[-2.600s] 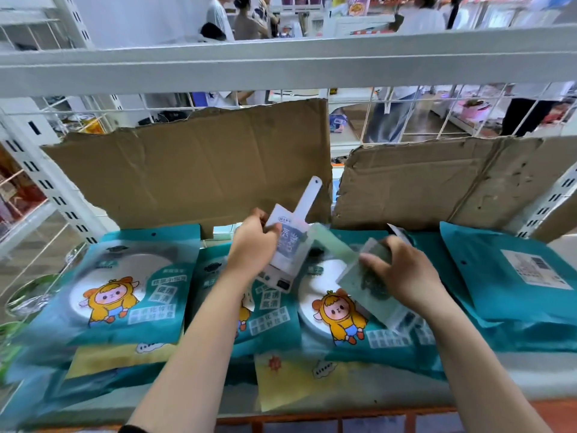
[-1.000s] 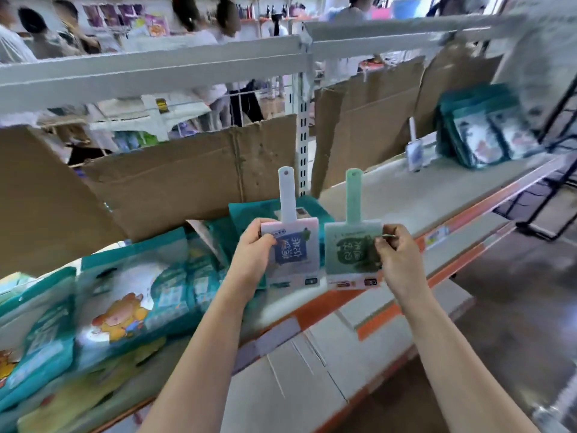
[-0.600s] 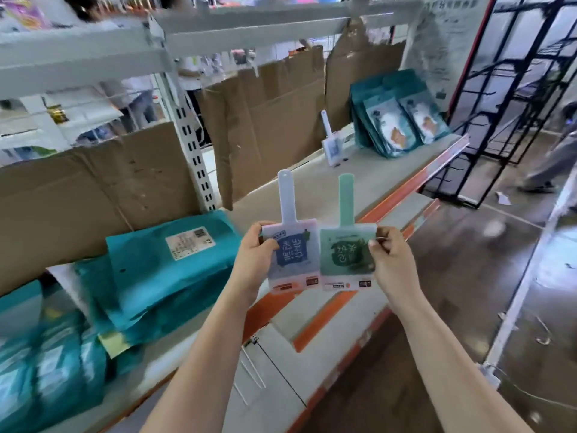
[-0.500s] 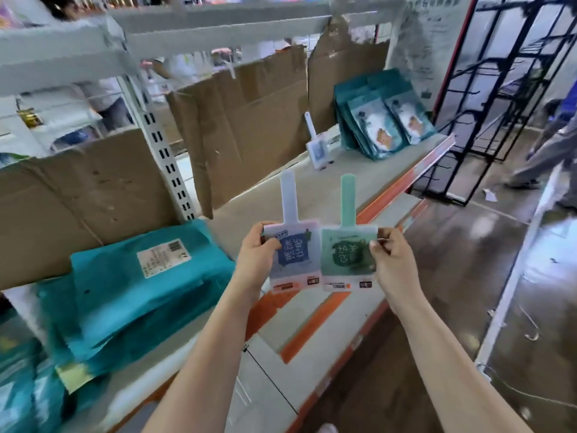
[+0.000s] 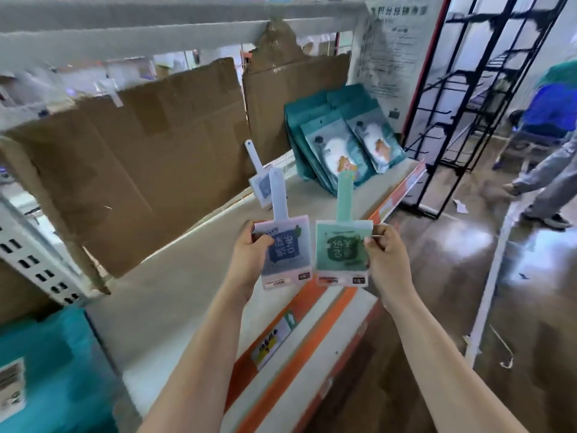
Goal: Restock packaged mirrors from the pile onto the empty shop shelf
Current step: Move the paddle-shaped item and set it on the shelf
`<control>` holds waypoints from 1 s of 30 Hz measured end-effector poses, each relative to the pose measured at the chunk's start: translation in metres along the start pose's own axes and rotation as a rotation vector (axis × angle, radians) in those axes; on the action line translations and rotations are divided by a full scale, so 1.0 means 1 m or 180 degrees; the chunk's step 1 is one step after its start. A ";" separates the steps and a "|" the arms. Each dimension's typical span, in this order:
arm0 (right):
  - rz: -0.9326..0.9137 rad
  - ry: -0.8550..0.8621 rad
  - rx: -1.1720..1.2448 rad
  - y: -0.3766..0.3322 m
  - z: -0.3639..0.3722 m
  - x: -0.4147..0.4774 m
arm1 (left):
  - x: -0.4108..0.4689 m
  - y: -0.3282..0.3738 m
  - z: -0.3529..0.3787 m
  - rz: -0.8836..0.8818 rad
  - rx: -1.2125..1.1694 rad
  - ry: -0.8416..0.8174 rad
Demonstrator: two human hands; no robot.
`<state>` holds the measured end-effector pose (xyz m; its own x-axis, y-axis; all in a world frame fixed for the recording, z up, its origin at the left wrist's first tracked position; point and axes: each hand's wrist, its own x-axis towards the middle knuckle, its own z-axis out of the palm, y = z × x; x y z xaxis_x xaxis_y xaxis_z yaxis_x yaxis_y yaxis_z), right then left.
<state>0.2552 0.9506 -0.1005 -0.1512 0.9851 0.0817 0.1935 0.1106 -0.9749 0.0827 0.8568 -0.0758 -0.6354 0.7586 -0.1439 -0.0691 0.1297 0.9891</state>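
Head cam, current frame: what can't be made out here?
All head view:
- White mirror pack leaning on the cardboard: partly hidden by the handle of the blue mirror pack.
- Most fingers of the left hand and right hand: behind the blue mirror pack and the green mirror pack.
- Teal pile: cut by the left and bottom edges, blurred, label unreadable.
- Wall notice: print blurred.
- Bystander: cut by the right edge.

Blue-handled packaged mirror (image 5: 285,248): square, clear wrap, dark blue label; upright, handle up, above shelf (image 5: 175,292) front edge, pinched at side by left hand (image 5: 249,260).
Green-handled packaged mirror (image 5: 342,251): same shape, green label; just beside it, out past shelf edge, pinched by right hand (image 5: 387,260).
Third mirror (image 5: 260,182): standing at shelf back, tilted.
Teal mirror packs (image 5: 340,142): leaning upright at shelf's far end.
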 end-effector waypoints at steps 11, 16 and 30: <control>-0.0296 -0.0805 -0.0052 0.014 0.025 0.136 | 0.085 0.001 0.043 0.0100 0.0024 0.0762; -0.0268 -0.1453 -0.0027 0.018 0.038 0.200 | 0.115 0.001 0.070 0.0022 0.0061 0.1339; -0.0076 -0.2247 0.0192 0.010 0.096 0.274 | 0.175 0.005 0.082 0.0075 -0.0140 0.2188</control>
<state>0.1231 1.2090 -0.1077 -0.7510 0.6596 -0.0309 0.1314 0.1034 -0.9859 0.0342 1.0428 -0.0990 -0.9796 0.1819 -0.0849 -0.0712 0.0811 0.9942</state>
